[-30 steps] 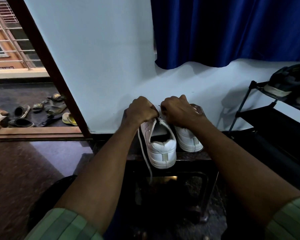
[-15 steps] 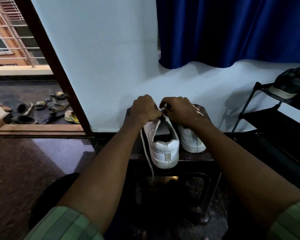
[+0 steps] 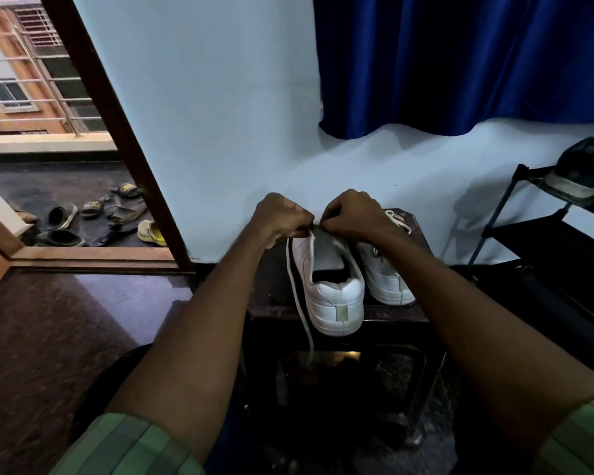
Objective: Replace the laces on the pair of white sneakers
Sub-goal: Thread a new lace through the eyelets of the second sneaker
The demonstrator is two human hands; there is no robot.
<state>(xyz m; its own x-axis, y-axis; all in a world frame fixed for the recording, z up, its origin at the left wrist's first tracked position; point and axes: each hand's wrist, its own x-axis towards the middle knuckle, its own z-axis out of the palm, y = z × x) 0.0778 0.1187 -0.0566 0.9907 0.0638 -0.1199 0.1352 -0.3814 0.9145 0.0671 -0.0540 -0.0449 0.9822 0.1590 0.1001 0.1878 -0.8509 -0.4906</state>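
Observation:
Two white sneakers stand heels toward me on a dark stool [image 3: 340,313] by the wall. Over the front of the left sneaker [image 3: 330,289], my left hand [image 3: 280,217] and my right hand [image 3: 352,214] are curled close together, both pinching the white lace [image 3: 297,296] at the eyelets. One loose end of that lace hangs down the shoe's left side past the stool's edge. The right sneaker [image 3: 386,279] sits just behind my right wrist, its own lace partly visible. My fingers hide the eyelets.
A black shoe rack [image 3: 535,234] with a dark shoe on top stands at the right. A blue curtain [image 3: 460,63] hangs above. At the left an open doorway shows several sandals [image 3: 96,217] on the floor outside. Dark polished floor lies in front.
Both hands stay together at the left sneaker's front, shifting only slightly. The lace end still hangs down the left side.

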